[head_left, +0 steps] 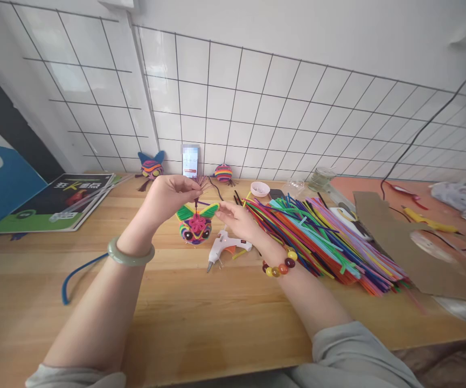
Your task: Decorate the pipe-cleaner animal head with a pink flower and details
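Observation:
A small multicoloured yarn-wrapped animal head (191, 234) with black eyes, green-and-yellow ears and a pink looped knot (197, 222) is in front of me. My left hand (175, 189) pinches a dark red tassel (203, 186) above it, and its dark cord runs down to the knot. Strands fan out past the fingertips. My right hand (238, 220) is at the ear on the right, fingertips at its tip, thumb and fingers apart. Just below that hand lies a white glue gun (227, 246), nozzle toward me. Whether the head rests on the table is unclear.
Many coloured pipe cleaners (317, 237) are heaped on the right, beside cardboard (394, 242). Along the wall stand a phone (190, 160), a similar animal head (151, 166) and a striped ball (223, 173). A book (83, 199) and a blue pipe cleaner (77, 271) lie left.

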`<state>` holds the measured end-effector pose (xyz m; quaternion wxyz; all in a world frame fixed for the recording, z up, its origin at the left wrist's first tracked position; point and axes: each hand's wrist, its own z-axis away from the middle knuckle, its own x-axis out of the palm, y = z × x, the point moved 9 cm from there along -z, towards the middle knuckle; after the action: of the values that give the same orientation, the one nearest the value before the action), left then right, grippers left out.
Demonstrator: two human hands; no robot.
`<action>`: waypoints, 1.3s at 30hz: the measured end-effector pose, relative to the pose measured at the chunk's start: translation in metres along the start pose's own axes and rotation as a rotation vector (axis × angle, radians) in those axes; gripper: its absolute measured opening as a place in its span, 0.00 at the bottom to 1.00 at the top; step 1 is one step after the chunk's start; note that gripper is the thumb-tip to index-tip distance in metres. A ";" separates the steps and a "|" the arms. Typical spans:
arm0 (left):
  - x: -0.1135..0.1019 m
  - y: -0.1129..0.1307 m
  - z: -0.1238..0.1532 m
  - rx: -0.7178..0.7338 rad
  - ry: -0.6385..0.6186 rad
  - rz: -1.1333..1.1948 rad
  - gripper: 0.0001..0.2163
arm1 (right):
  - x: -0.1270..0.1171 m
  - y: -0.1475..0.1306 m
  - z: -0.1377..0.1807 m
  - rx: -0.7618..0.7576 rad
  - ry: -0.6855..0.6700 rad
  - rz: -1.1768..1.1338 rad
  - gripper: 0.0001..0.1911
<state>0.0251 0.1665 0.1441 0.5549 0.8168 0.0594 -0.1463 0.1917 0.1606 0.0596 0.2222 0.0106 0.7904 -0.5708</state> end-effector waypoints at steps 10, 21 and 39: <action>-0.009 0.001 0.000 0.002 0.036 -0.036 0.06 | -0.003 -0.008 0.005 0.024 0.002 0.015 0.19; -0.021 -0.015 -0.007 -0.029 0.060 0.035 0.08 | 0.008 -0.009 0.011 0.071 -0.065 0.136 0.22; -0.024 -0.003 -0.002 0.027 0.044 0.048 0.11 | 0.017 -0.028 0.020 0.013 -0.134 0.281 0.21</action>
<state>0.0020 0.1714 0.1494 0.5456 0.8285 0.0502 -0.1157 0.1753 0.1285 0.0737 0.3518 0.0844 0.7609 -0.5386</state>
